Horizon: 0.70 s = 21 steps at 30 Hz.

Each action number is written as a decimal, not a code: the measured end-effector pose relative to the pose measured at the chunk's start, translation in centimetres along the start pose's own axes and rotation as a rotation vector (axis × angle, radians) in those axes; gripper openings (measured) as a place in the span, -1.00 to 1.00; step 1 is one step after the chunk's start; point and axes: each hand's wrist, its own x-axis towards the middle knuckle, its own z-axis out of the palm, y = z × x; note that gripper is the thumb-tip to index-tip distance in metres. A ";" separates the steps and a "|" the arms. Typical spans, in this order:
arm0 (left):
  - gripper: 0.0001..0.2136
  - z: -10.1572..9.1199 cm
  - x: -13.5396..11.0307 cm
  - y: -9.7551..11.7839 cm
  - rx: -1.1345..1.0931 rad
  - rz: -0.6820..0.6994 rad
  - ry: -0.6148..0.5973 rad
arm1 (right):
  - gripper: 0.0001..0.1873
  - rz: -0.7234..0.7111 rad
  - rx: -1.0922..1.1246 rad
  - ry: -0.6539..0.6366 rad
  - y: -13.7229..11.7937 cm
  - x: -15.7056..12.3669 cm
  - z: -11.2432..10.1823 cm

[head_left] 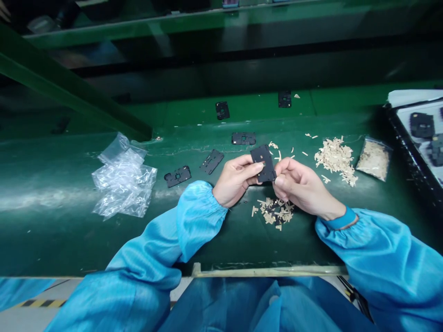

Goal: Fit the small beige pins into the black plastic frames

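Note:
My left hand (pixel 238 179) grips a thin black plastic plate (pixel 263 161) with small cut-outs, thumb on its face, raised over the green bench. At the plate's lower right edge, the fingers of my right hand (pixel 294 184) are pinched together; whether they hold a tiny piece as well is hidden. Below the hands lies a small pile of beige and black slips (pixel 277 213). Similar black plates lie to the left: one flat with a square hole (pixel 177 176), one tilted (pixel 212 161) and one farther back (pixel 243 138).
Clear plastic bags (pixel 124 177) are heaped at the left. A pile of beige slips (pixel 335 159) and a filled zip bag (pixel 374 158) lie right. A black-rimmed tray (pixel 398 131) holds more plates at the far right. A green beam (pixel 76 87) slants across the left.

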 end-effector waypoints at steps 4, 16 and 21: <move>-0.79 0.1 0.0 0.1 -0.022 0.005 -0.006 | -0.78 -0.010 -0.091 0.050 0.1 -0.1 0.3; -0.82 1.1 -0.3 0.1 -0.043 0.054 0.050 | -0.79 -0.088 -0.115 0.137 0.4 0.2 0.2; -0.81 1.9 -1.0 -0.1 -0.051 0.064 0.122 | -0.85 -0.204 -0.267 0.213 0.7 -0.1 1.1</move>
